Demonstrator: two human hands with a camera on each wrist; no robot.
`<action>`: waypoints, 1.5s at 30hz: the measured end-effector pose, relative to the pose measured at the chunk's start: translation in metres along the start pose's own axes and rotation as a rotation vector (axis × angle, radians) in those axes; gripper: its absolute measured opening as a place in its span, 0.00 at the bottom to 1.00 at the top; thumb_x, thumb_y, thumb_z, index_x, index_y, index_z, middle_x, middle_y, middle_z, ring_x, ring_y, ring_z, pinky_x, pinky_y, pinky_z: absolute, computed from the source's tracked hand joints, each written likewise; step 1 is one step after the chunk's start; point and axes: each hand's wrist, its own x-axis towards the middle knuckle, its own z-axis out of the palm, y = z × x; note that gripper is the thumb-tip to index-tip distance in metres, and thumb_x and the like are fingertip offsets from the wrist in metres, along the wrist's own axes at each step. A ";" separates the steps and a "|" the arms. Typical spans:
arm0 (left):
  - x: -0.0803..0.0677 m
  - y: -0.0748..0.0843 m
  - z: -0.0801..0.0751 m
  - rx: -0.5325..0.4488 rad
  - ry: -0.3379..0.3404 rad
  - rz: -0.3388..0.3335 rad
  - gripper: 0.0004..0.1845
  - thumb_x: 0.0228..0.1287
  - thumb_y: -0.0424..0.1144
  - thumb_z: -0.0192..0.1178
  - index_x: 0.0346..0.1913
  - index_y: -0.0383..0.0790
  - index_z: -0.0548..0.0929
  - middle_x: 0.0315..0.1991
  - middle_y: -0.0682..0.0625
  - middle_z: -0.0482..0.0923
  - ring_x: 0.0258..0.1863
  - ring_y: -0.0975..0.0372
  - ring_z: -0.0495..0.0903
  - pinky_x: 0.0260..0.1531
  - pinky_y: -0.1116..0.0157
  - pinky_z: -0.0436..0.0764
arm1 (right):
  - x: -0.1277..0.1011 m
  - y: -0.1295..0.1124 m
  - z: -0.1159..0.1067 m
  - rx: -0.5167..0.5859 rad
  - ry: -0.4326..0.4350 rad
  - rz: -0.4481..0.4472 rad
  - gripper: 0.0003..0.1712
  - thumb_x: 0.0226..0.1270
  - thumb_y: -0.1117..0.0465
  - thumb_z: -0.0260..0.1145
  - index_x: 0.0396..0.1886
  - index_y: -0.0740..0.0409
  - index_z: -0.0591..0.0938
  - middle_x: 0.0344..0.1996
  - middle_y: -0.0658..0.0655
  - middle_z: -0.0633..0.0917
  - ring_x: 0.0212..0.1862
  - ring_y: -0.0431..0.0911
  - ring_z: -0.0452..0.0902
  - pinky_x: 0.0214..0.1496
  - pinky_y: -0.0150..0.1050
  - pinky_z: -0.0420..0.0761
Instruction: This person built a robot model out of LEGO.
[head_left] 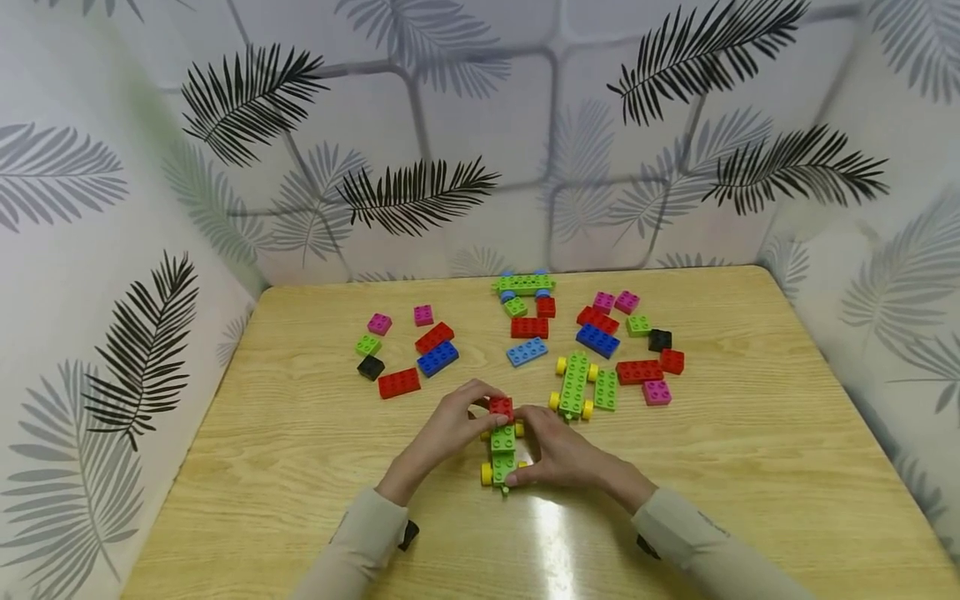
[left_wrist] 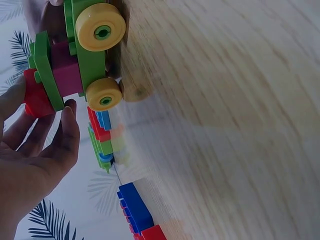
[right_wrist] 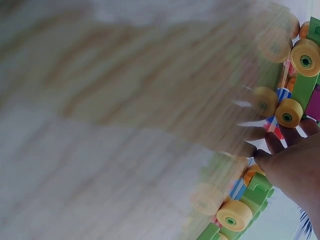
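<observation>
A green toy car base [head_left: 504,473] with yellow wheels [left_wrist: 101,28] stands on the table between my hands. A magenta brick [left_wrist: 66,70] sits on it, with a green brick [left_wrist: 46,70] above. My left hand [head_left: 452,422] pinches a small red brick [head_left: 500,406] on top of the green brick, at the far end of the car. My right hand [head_left: 566,452] holds the car from the right side, its thumb on the near end of the base and its fingers by the far right wheel. The seating of the red brick's studs is hidden.
To the right stand another green car base [head_left: 575,383] with yellow wheels and a long green brick [head_left: 606,390]. A green car base with blue wheels [head_left: 525,285] is at the back edge. Loose bricks, including a red brick [head_left: 399,383] and a light blue brick [head_left: 527,352], lie around.
</observation>
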 end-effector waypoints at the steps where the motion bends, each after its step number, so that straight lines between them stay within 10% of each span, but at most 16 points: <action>1: 0.000 0.001 0.000 -0.002 -0.001 -0.002 0.15 0.67 0.46 0.60 0.53 0.44 0.80 0.48 0.53 0.77 0.48 0.59 0.76 0.43 0.63 0.79 | 0.000 0.000 0.000 0.000 0.001 0.002 0.51 0.47 0.35 0.74 0.66 0.52 0.65 0.64 0.56 0.69 0.67 0.52 0.61 0.68 0.51 0.62; 45: 0.001 0.003 0.001 0.112 -0.003 0.092 0.14 0.67 0.40 0.60 0.53 0.40 0.81 0.50 0.50 0.78 0.45 0.61 0.75 0.38 0.67 0.76 | -0.001 -0.003 0.002 -0.054 0.025 0.006 0.54 0.45 0.33 0.74 0.67 0.52 0.65 0.64 0.57 0.70 0.66 0.51 0.64 0.67 0.50 0.65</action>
